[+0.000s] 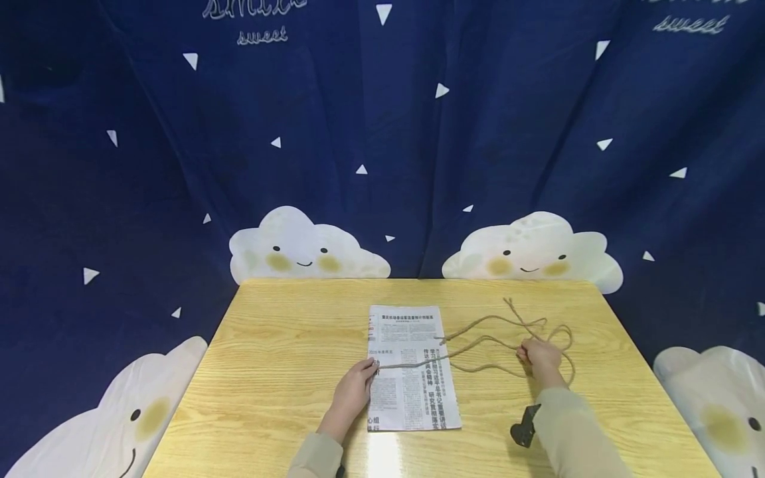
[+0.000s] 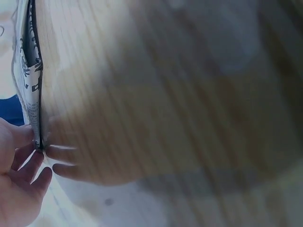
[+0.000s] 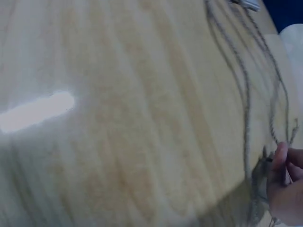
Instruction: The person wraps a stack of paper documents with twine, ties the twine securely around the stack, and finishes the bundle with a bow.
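One left grip [image 1: 352, 390] pinching newspaper [image 1: 409, 401], right [image 1: 542, 360] pinching rope [image 3: 246, 127]

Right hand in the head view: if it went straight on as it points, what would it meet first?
The right hand grips rope; straight on, it would probably meet another strand just beyond it. Depth is unclear, so it might pass above.
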Tool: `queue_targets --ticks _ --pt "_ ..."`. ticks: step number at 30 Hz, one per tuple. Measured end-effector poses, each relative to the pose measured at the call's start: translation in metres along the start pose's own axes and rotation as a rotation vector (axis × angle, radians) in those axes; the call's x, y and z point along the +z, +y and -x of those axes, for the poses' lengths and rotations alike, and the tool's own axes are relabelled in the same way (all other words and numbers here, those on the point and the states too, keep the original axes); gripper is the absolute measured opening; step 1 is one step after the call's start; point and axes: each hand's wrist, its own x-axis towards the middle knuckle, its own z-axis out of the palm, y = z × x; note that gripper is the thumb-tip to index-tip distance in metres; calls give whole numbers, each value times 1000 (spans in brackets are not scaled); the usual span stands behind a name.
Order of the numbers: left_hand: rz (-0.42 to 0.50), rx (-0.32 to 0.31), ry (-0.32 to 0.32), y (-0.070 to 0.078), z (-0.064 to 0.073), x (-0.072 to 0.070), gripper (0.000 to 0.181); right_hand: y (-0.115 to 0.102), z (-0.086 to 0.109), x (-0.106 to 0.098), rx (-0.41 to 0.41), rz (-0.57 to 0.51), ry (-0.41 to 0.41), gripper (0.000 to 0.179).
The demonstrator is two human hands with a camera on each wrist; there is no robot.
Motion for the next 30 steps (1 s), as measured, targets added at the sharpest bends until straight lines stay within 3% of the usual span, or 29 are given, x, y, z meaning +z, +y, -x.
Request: queue_targets --ticks 4,12,15,19,23,26,30 --pt "8 1 2 0 0 1 27 8 2 0 -141 240 -21 34" --pt "15 -24 -19 0 0 1 28 2 8 -10 -316 694 103 36" --pt "19 -33 -26 1 0 0 28 0 4 -18 -435 802 73 34" --pt "15 -30 -21 1 0 -1 28 -3 0 -27 -535 973 -48 39" --pt "5 -31 -23 1 0 -1 28 1 2 -35 -516 1045 -135 38" --pt "1 -32 -23 0 0 0 28 6 3 -39 -554 1067 -105 29" --pt "10 -33 -17 1 0 0 28 12 5 -41 -542 1016 -39 23"
